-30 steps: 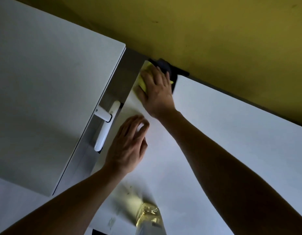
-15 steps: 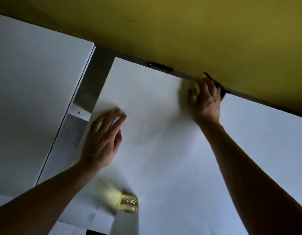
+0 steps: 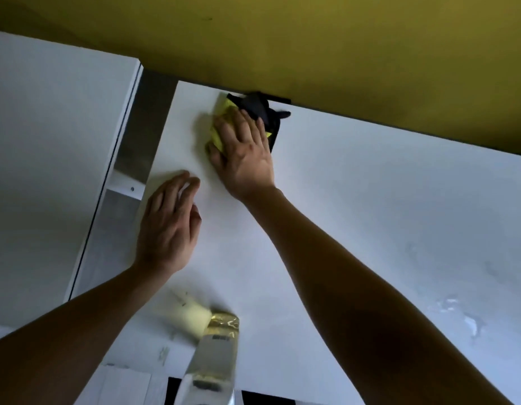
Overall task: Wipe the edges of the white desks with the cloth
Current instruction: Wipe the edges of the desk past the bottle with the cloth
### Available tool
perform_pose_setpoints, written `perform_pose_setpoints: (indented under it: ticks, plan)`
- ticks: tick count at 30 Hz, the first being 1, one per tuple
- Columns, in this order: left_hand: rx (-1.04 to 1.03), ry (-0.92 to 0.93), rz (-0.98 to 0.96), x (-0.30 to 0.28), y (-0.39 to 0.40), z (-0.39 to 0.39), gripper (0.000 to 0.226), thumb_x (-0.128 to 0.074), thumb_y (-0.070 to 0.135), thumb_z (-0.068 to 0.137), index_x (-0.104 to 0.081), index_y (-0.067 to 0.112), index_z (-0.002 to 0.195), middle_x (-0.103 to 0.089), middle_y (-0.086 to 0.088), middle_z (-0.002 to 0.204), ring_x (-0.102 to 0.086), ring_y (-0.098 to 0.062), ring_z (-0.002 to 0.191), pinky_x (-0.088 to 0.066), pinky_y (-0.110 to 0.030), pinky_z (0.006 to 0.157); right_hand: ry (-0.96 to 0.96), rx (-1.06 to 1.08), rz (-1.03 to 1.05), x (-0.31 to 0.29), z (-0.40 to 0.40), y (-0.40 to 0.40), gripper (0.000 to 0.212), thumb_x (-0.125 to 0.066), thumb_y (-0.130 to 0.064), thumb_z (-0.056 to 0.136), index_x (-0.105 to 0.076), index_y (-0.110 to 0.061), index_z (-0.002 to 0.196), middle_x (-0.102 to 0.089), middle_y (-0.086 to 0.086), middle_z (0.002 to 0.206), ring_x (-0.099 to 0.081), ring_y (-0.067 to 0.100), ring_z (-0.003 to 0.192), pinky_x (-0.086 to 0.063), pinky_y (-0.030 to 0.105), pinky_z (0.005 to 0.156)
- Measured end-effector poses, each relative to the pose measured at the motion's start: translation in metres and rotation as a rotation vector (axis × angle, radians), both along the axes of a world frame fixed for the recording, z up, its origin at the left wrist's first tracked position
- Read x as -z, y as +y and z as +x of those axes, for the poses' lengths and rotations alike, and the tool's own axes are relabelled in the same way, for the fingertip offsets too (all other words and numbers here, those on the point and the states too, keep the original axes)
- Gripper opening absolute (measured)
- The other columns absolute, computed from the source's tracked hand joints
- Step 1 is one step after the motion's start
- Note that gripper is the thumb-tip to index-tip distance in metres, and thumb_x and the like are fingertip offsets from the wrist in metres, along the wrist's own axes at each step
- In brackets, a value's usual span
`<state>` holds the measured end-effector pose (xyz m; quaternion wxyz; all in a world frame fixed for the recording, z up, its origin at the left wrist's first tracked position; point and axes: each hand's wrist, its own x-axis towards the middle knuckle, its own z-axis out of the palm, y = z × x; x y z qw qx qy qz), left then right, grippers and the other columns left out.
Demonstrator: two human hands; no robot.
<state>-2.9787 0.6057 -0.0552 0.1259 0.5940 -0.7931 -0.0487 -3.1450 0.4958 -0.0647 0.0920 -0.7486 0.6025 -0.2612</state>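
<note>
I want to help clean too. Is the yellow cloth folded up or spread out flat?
Folded or bunched. The cloth is a small thick wad under the right hand, by the desk edge.

Cloth point(image 3: 224, 124) yellow w/ black; desk point(image 3: 370, 200) white; wall point(image 3: 312, 39) mustard yellow; bottle point(image 3: 215, 355) clear, yellowish liquid.

right hand point(image 3: 244, 150) pressed flat on the yellow-black cloth point(image 3: 224, 124) at the white desk point(image 3: 370, 214) back edge, left hand point(image 3: 168, 226) resting flat nearby, bottle point(image 3: 215, 355) up front
</note>
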Motion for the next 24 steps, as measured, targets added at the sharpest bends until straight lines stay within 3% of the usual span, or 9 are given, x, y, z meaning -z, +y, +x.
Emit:
perform_pose_setpoints:
  ticks: [3,7,12,16,18,21,24]
  plan:
    - [0.007,-0.043,0.005,-0.001,-0.002,0.000,0.049,-0.041,0.017,0.100,-0.051,0.000,0.145,-0.050,-0.023,0.149,-0.048,-0.040,0.138,-0.039,-0.049,0.114,0.028,-0.025,0.019,0.002,-0.037,0.015,0.048,-0.053,-0.041,0.097,-0.059,-0.015,0.136,-0.048,0.017,0.149,-0.038,0.036,0.144,-0.021,0.050,0.123]
    - [-0.034,-0.061,0.042,-0.014,-0.015,-0.018,0.045,-0.043,0.020,0.093,-0.057,0.003,0.132,-0.055,-0.021,0.136,-0.052,-0.044,0.121,-0.041,-0.052,0.100,0.030,0.134,0.022,0.004,-0.116,0.039,0.048,-0.052,-0.041,0.096,-0.060,-0.015,0.137,-0.050,0.017,0.147,-0.041,0.035,0.141,-0.023,0.050,0.122]
    - [0.339,-0.127,0.157,-0.028,-0.046,-0.082,0.057,-0.045,0.036,0.095,-0.051,0.010,0.146,-0.047,-0.016,0.151,-0.051,-0.041,0.130,-0.041,-0.050,0.103,0.045,0.296,0.066,0.000,-0.225,0.064,0.050,-0.046,-0.042,0.099,-0.054,-0.017,0.142,-0.048,0.014,0.149,-0.038,0.032,0.144,-0.026,0.048,0.120]
    - [0.542,-0.268,0.262,-0.029,-0.066,-0.146,0.073,-0.030,0.056,0.099,-0.039,0.012,0.157,-0.036,-0.015,0.162,-0.038,-0.038,0.147,-0.036,-0.052,0.116,0.070,0.460,0.072,0.001,-0.295,0.088,0.056,-0.039,-0.044,0.100,-0.047,-0.016,0.148,-0.043,0.013,0.154,-0.034,0.031,0.145,-0.028,0.048,0.119]
    - [0.517,-0.337,0.314,-0.030,-0.065,-0.170,0.084,-0.017,0.064,0.096,-0.025,0.014,0.163,-0.020,-0.017,0.170,-0.025,-0.042,0.153,-0.026,-0.057,0.122,0.071,0.564,0.077,0.000,-0.327,0.093,0.059,-0.036,-0.044,0.098,-0.046,-0.014,0.147,-0.042,0.015,0.154,-0.035,0.034,0.144,-0.027,0.048,0.119]
    - [0.470,-0.450,0.332,-0.020,-0.056,-0.181,0.089,0.007,0.066,0.091,0.013,0.018,0.164,0.017,-0.014,0.172,0.007,-0.041,0.159,-0.003,-0.059,0.127,0.029,0.727,0.120,0.003,-0.345,0.085,0.064,-0.035,-0.045,0.092,-0.048,-0.010,0.143,-0.045,0.018,0.149,-0.035,0.036,0.142,-0.026,0.050,0.118]
    - [0.462,-0.462,0.297,-0.015,-0.051,-0.180,0.087,0.013,0.064,0.089,0.021,0.017,0.161,0.025,-0.014,0.170,0.014,-0.041,0.158,0.001,-0.060,0.127,-0.027,0.811,0.139,-0.001,-0.327,0.068,0.065,-0.039,-0.044,0.083,-0.058,-0.004,0.130,-0.055,0.025,0.134,-0.045,0.041,0.131,-0.029,0.053,0.114]
